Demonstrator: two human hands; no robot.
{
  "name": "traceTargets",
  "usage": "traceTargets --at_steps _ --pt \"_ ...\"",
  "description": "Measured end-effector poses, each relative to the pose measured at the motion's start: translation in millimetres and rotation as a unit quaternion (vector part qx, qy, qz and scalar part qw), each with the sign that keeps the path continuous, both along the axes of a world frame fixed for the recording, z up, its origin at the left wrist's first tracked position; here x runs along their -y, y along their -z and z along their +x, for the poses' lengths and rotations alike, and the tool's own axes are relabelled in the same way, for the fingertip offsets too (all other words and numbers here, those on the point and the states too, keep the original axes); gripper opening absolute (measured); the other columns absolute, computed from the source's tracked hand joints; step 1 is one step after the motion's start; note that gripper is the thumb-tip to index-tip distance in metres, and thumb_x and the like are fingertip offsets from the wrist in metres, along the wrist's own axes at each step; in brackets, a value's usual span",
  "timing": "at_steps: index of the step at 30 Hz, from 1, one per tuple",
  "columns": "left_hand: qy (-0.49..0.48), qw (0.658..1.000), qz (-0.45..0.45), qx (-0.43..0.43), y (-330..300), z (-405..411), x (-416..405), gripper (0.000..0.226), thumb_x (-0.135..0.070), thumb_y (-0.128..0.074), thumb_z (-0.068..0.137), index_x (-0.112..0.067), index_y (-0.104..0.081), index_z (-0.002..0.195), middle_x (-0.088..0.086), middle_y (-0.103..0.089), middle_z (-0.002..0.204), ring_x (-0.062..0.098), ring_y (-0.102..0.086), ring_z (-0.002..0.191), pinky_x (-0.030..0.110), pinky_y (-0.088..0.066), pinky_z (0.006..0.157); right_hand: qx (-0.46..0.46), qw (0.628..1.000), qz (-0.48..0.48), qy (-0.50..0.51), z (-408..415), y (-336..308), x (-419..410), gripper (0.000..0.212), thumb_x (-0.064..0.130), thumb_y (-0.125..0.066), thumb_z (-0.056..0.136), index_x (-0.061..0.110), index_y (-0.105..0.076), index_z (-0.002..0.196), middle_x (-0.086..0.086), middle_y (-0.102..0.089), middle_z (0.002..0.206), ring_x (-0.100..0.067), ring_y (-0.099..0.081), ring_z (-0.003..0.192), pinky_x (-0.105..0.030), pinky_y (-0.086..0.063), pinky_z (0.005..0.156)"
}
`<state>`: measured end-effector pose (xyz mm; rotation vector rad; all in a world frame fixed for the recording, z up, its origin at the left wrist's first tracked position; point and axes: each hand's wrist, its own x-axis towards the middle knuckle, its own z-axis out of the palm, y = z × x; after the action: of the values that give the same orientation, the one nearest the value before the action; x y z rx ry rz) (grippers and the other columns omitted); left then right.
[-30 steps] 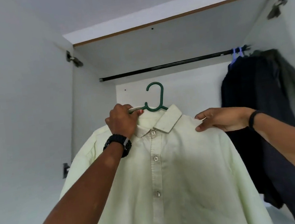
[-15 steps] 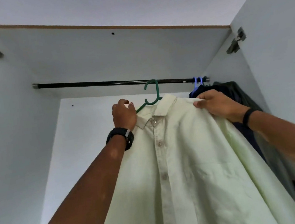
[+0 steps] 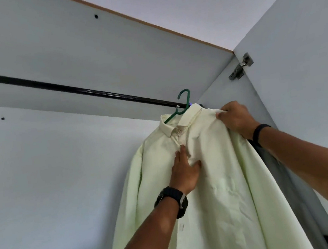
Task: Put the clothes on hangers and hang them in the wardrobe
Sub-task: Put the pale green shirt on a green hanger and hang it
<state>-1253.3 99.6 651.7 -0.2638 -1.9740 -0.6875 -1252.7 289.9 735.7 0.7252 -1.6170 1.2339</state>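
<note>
A pale green button-up shirt (image 3: pixel 218 190) hangs on a green hanger (image 3: pixel 184 101), whose hook sits over the black wardrobe rail (image 3: pixel 72 89) near its right end. My left hand (image 3: pixel 185 171) lies on the shirt's front placket below the collar, fingers straight and thumb spread. My right hand (image 3: pixel 235 117) pinches the shirt's right shoulder at the hanger's end. Behind the shirt, dark clothes (image 3: pixel 265 153) are mostly hidden.
The wardrobe's white side wall stands close on the right, with a metal door hinge (image 3: pixel 239 67) at its top. The rail runs bare to the left. The white back panel (image 3: pixel 52 179) lies behind the shirt.
The hanger's hook went up and right onto the rail. My left hand let go of the hanger and dropped to the shirt's front. My right hand kept its hold on the shoulder.
</note>
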Motion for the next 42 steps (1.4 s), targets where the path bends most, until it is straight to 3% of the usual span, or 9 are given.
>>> traceTargets --at_steps 6,9,12,16,21,27,32,37,42 --pt "-0.032 0.997 -0.052 0.052 -8 -43 30 0.079 -0.004 -0.047 0.09 -0.023 -0.002 0.153 0.0 -0.011 0.159 0.017 -0.017 0.145 0.024 -0.017 0.113 -0.002 1.0 -0.004 0.023 -43 -17 33 0.015 0.014 -0.049 0.088 0.008 -0.052 0.074 -0.011 -0.052 0.085 -0.027 -0.049 0.075 -0.025 -0.03 0.052" --pt "-0.037 0.997 -0.045 0.053 -20 -58 41 0.079 -0.002 -0.048 0.09 -0.021 -0.003 0.153 0.001 -0.015 0.158 0.017 -0.019 0.144 0.022 -0.019 0.11 -0.02 0.999 -0.013 0.023 -62 -28 50 0.021 0.007 -0.044 0.085 0.01 -0.04 0.065 -0.008 -0.045 0.075 -0.028 -0.042 0.072 -0.026 -0.026 0.048" --pt "-0.043 0.997 -0.036 0.047 -35 -77 49 0.078 0.0 -0.045 0.09 -0.025 -0.005 0.152 0.002 -0.018 0.157 0.02 -0.023 0.142 0.022 -0.025 0.106 -0.03 0.999 -0.037 0.008 -83 -42 62 0.015 0.003 -0.04 0.083 0.008 -0.041 0.069 -0.01 -0.046 0.084 -0.029 -0.041 0.075 -0.026 -0.032 0.06" --pt "-0.048 0.997 -0.04 0.049 -53 -101 59 0.078 0.008 -0.035 0.088 -0.028 -0.01 0.153 0.005 -0.027 0.153 0.027 -0.047 0.125 0.024 -0.043 0.085 -0.035 0.998 -0.06 0.009 -112 -62 72 0.018 0.004 -0.042 0.088 0.003 -0.056 0.099 -0.018 -0.054 0.111 -0.035 -0.052 0.093 -0.029 -0.038 0.073" --pt "-0.06 0.997 -0.012 0.052 -67 -137 74 0.07 0.004 -0.033 0.091 -0.028 -0.014 0.151 0.008 -0.026 0.154 0.03 -0.045 0.127 0.034 -0.045 0.092 -0.053 0.997 -0.058 -0.007 -149 -78 90 0.03 0.007 -0.044 0.092 0.003 -0.057 0.119 -0.017 -0.052 0.127 -0.034 -0.054 0.111 -0.03 -0.044 0.085" --pt "-0.069 0.996 0.008 0.051 -75 -176 85 0.064 -0.007 -0.042 0.095 -0.026 -0.018 0.151 0.009 -0.038 0.146 0.029 -0.046 0.126 0.038 -0.043 0.099 -0.104 0.989 -0.1 -0.022 -175 -88 104 0.033 0.004 -0.046 0.091 0.009 -0.06 0.12 -0.012 -0.054 0.126 -0.031 -0.057 0.11 -0.031 -0.048 0.089" --pt "-0.062 0.996 0.025 0.051 -79 -190 83 0.063 -0.005 -0.038 0.094 -0.026 -0.021 0.15 0.007 -0.043 0.137 0.024 -0.054 0.102 0.029 -0.047 0.068 -0.109 0.991 -0.074 0.029 -190 -100 100 0.028 0.008 -0.048 0.092 0.006 -0.061 0.117 -0.015 -0.056 0.122 -0.032 -0.058 0.106 -0.032 -0.05 0.087" --pt "-0.059 0.996 0.032 0.064 -82 -192 77 0.06 -0.011 -0.04 0.095 -0.027 -0.019 0.15 0.005 -0.039 0.142 0.024 -0.054 0.104 0.037 -0.051 0.077 -0.109 0.991 -0.032 0.069 -187 -112 104 0.026 0.005 -0.048 0.091 0.004 -0.056 0.117 -0.017 -0.051 0.125 -0.035 -0.056 0.109 -0.036 -0.05 0.089" --pt "-0.039 0.994 0.055 0.09 -84 -178 71 0.063 -0.005 -0.036 0.091 -0.031 -0.023 0.147 0.005 -0.051 0.126 0.024 -0.055 0.104 0.045 -0.052 0.092 -0.103 0.986 0.055 0.119 -181 -125 113 0.03 0.012 -0.05 0.095 0.003 -0.049 0.124 -0.018 -0.047 0.128 -0.035 -0.054 0.112 -0.033 -0.043 0.082"
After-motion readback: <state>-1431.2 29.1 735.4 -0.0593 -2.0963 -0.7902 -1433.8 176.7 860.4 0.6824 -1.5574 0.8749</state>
